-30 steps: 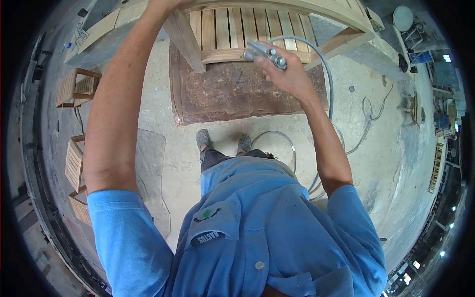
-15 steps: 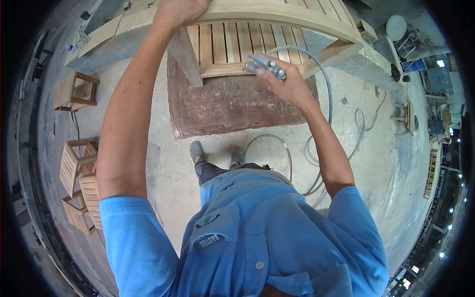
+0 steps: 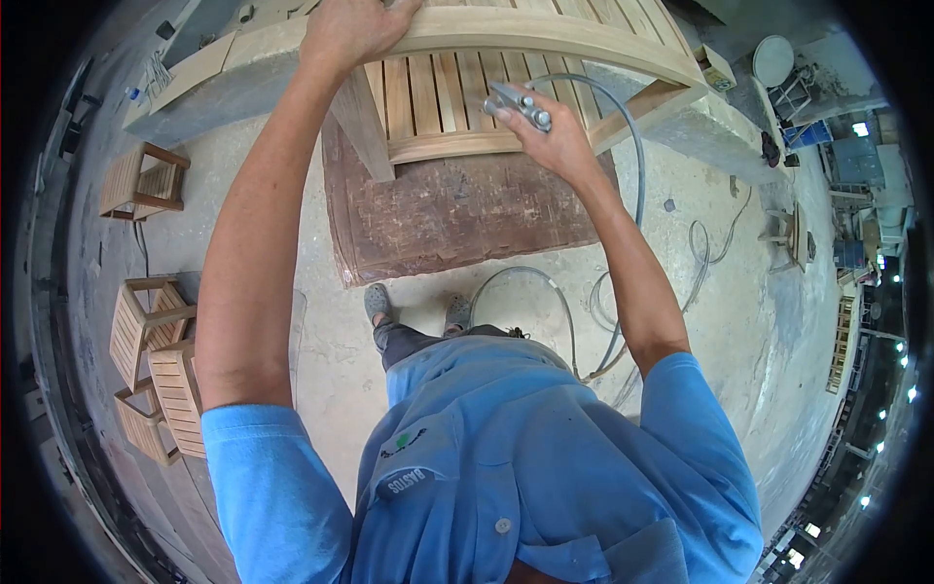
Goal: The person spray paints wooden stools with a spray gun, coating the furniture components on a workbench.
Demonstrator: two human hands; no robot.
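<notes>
Right hand: fingers wrapped round metal tool, hose arcing behind; wrist before slats, arm reaching inward. Left hand: on corner of frame, arm extended; fingers cropped, closure cannot be told. Frame: ahead, at brown mat's far side. Step, apparently: tool held near frame, left hand steadying. Next move: seems to call for steady grip, slack hose.

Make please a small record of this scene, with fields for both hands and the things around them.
Left hand: on the near rail of the slatted wooden furniture
Right hand: holding a metal tool
Hose: grey, curving away near the tool
Floor covering: brown, worn, ahead of the shoes
Other pieces: wooden, slatted, on the floor at the person's left
</notes>
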